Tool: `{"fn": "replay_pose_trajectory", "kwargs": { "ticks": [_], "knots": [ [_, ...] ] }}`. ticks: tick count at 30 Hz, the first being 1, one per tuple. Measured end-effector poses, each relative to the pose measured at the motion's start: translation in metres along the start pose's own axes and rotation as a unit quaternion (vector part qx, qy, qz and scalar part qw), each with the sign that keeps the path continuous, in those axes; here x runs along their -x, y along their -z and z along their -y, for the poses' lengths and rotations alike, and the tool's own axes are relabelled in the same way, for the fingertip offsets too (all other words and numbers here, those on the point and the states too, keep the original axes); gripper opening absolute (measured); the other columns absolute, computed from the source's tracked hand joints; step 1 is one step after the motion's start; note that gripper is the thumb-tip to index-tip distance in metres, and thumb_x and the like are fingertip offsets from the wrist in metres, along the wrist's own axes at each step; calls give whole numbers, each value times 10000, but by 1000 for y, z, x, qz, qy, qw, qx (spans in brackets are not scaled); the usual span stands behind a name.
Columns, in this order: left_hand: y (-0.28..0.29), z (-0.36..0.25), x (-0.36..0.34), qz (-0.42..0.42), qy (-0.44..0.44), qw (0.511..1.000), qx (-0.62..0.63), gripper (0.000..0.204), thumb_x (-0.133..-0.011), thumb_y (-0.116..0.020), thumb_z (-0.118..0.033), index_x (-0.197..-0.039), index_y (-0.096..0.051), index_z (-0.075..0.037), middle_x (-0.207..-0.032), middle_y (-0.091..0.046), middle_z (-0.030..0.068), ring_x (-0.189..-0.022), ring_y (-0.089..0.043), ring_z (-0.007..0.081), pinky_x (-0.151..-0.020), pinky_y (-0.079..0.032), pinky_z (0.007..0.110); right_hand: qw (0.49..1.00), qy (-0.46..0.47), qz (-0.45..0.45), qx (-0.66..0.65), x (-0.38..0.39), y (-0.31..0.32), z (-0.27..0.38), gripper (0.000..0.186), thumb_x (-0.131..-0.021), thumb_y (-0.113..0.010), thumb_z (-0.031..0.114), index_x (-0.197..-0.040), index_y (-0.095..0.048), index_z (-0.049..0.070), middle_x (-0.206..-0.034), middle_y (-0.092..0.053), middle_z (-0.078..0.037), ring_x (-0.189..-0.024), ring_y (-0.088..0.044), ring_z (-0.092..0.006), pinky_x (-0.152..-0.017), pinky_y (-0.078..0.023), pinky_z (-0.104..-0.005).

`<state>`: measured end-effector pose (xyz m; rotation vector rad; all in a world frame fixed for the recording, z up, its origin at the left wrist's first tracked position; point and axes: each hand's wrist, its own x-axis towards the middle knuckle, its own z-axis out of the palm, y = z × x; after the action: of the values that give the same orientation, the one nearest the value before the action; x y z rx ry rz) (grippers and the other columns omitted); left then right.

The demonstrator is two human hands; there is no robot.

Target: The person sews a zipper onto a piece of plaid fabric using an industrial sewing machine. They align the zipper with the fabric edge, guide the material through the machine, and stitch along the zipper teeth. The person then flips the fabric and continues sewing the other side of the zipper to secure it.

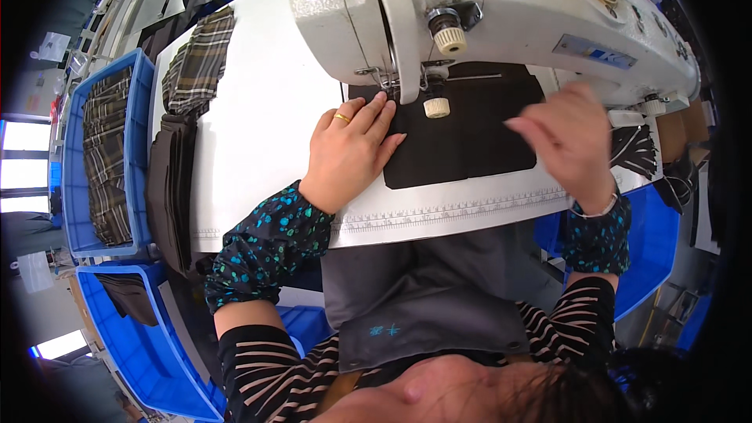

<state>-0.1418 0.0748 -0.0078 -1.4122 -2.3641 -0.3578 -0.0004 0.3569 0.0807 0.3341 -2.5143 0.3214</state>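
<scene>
A dark brown fabric panel (pixel 486 129) lies flat on the white sewing table, its upper left part under the head of a white sewing machine (pixel 501 12). My left hand (pixel 352 145) rests on the panel's left edge with fingers stretched out flat, the fingertips close by the presser foot and needle area. A ring is on one of its fingers. Above the panel's right edge is my right hand (pixel 568 141), raised and blurred. Its thumb points left and the other fingers look bent, but whether anything is between them is hidden.
Plaid fabric pieces (pixel 200 63) and a stack of dark fabric (pixel 168 188) lie at the table's left. Beside them is a blue crate (pixel 141 180) with plaid pieces. Another blue crate (pixel 141 360) stands lower left. Striped dark fabric (pixel 633 149) sits at the right edge.
</scene>
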Motion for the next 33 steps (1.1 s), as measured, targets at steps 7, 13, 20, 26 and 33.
{"fn": "replay_pose_trajectory", "kwargs": {
  "ticks": [7,13,20,26,33],
  "knots": [
    [-5,-3,-4,-53,-50,997,27,381,-928,-776,-302,-1244,-759,-89,-1263,-755,52,-1159,-677,246,-919,-543,393,879,-236,-379,165,139,109,-190,238,-1068,-681,189,-1155,-733,-27,-1143,-720,-70,-995,-669,-148,-903,-532,-291],
    [-4,-33,0,5,-23,998,60,465,-933,-772,-352,-1310,-722,-85,-1359,-708,92,-1267,-663,303,-1006,-539,437,796,-412,-401,-188,183,127,-314,537,-1139,-522,372,-1497,-543,-29,-1455,-610,-104,-1301,-594,-205,-1122,-457,-360],
    [20,-47,29,93,-3,992,86,527,-946,-748,-385,-1386,-680,-104,-1472,-643,108,-1362,-601,344,-1084,-508,494,864,-438,-246,32,157,197,-366,491,-1128,-500,402,-1298,-723,0,-1122,-767,-125,-1042,-710,-233,-916,-521,-367],
    [56,-79,99,121,7,986,111,554,-900,-792,-371,-1394,-698,-139,-1497,-636,90,-1395,-584,326,-1110,-488,501,877,-304,57,369,98,243,-389,546,-1122,-409,408,-1096,-708,-48,-1136,-704,-292,-1106,-633,-476,-953,-484,-530],
    [52,-84,120,93,36,988,122,547,-924,-773,-344,-1425,-683,-146,-1521,-626,74,-1425,-565,315,-1166,-421,516,842,-404,-268,235,149,168,-339,632,-1130,-338,538,-1300,-694,45,-1280,-689,-283,-1234,-626,-471,-1025,-484,-518]
  ]
}}
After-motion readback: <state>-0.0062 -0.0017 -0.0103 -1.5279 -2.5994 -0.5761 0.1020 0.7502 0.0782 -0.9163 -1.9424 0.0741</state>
